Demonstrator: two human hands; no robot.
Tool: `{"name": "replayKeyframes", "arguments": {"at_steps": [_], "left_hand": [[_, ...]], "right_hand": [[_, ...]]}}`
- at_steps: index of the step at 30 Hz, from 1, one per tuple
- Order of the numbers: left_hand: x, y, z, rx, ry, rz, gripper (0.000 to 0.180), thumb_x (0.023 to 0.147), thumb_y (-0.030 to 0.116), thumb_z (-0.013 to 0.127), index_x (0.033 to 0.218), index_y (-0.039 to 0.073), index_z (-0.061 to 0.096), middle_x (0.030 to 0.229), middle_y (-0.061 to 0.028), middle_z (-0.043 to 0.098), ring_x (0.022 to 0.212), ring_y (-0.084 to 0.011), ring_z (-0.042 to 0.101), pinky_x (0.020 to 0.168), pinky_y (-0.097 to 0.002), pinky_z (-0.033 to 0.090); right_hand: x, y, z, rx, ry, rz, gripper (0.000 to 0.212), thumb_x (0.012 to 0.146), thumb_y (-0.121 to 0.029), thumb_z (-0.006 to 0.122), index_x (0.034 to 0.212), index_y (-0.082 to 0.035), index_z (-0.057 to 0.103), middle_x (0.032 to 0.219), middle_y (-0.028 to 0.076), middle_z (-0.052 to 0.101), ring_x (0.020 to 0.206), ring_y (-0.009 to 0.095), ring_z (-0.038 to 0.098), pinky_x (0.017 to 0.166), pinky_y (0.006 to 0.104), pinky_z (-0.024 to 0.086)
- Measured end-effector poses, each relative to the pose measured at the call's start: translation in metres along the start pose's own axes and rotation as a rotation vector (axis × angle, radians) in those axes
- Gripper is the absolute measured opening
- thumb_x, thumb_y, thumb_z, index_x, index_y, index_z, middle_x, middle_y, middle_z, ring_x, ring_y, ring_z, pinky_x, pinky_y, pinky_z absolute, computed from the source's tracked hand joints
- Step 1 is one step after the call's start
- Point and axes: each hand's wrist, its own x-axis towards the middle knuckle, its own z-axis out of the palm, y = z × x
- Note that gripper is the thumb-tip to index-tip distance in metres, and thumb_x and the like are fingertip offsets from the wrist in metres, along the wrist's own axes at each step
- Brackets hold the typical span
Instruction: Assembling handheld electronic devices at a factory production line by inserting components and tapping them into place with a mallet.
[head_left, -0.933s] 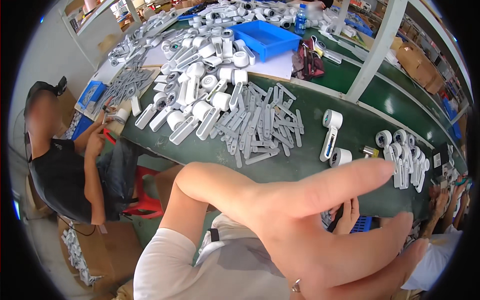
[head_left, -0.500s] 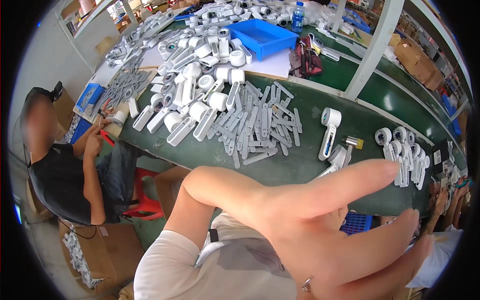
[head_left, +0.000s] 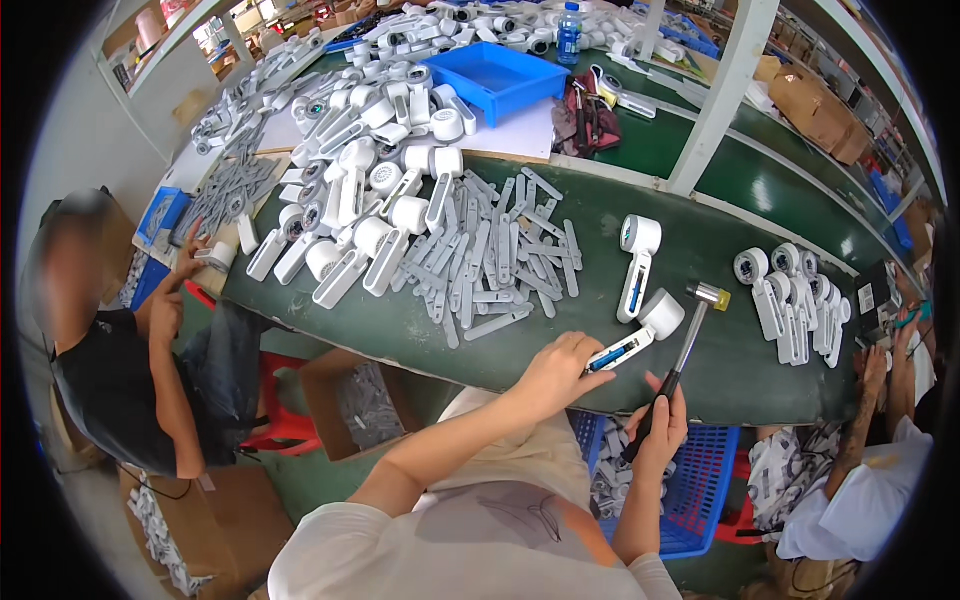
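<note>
My left hand (head_left: 555,375) is closed around the handle end of a white handheld fan (head_left: 660,317), close to the table's front edge. That fan's handle is uncovered on top, and something blue shows inside. In my right hand (head_left: 662,425) is a hammer (head_left: 688,345) with a black grip, a metal shaft and a yellow-tipped head. The hammer's head is over the table, to the right of the fan. Just beyond lies a second handheld fan (head_left: 637,270), its handle likewise uncovered with blue inside.
Grey handle strips (head_left: 490,255) lie in a heap left of my hands, beside piled white fans (head_left: 375,215). Several fans form a group (head_left: 795,300) at right. Behind are a blue tray (head_left: 495,85) and a bottle (head_left: 569,35). A blue basket (head_left: 700,490) stands below; people sit either side.
My hand and arm, raised large before the camera, have come down to the table's edge. The left hand now shows on the fan and the right on the hammer. The view has shifted slightly.
</note>
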Motion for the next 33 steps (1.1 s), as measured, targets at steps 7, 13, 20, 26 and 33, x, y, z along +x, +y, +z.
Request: {"name": "replayKeyframes", "arguments": {"at_steps": [7,13,20,26,33], "left_hand": [[-0.006,0.002,0.006,0.104,0.097,0.112,0.033,0.073,0.021,0.074,0.093,0.000,0.057,0.091,-0.0152,0.057,0.088,-0.0344,0.056,0.074,-0.0416,0.049],[-0.008,-0.016,0.011,-0.053,0.154,0.105,0.030,0.070,0.014,0.076,0.090,0.000,0.059,0.084,-0.0151,0.059,0.082,-0.0351,0.056,0.072,-0.0423,0.048],[-0.019,-0.040,-0.044,0.028,0.059,0.171,0.030,0.071,0.011,0.077,0.094,0.000,0.062,0.081,-0.0130,0.060,0.075,-0.0317,0.057,0.065,-0.0390,0.048],[-0.025,-0.049,-0.067,0.010,0.001,0.127,0.032,0.072,0.008,0.075,0.100,0.000,0.062,0.084,-0.0143,0.057,0.081,-0.0321,0.056,0.071,-0.0389,0.048],[-0.032,-0.054,-0.062,-0.052,0.079,0.122,0.033,0.075,0.013,0.076,0.103,0.002,0.063,0.089,-0.0107,0.062,0.081,-0.0261,0.057,0.066,-0.0337,0.047]], "right_hand": [[-0.003,0.002,-0.003,0.015,0.018,-0.002,0.033,0.097,-0.012,0.041,0.126,0.004,0.045,0.110,0.016,0.062,0.048,0.007,0.050,0.038,0.0191,0.038],[-0.006,0.002,0.000,0.019,0.011,0.018,0.037,0.096,-0.014,0.044,0.129,0.003,0.045,0.107,0.016,0.063,0.046,0.008,0.048,0.036,0.0202,0.036],[-0.009,-0.001,-0.002,0.019,-0.028,0.023,0.037,0.096,-0.013,0.044,0.130,0.003,0.045,0.102,0.015,0.063,0.046,0.009,0.048,0.036,0.0206,0.036],[-0.011,0.001,0.000,-0.004,-0.099,0.048,0.037,0.096,-0.012,0.044,0.130,0.002,0.045,0.101,0.014,0.063,0.046,0.009,0.049,0.037,0.0206,0.036],[-0.013,0.005,0.013,-0.033,-0.186,0.039,0.036,0.097,-0.013,0.044,0.129,0.003,0.042,0.100,0.012,0.062,0.047,0.008,0.049,0.039,0.0197,0.037]]}}
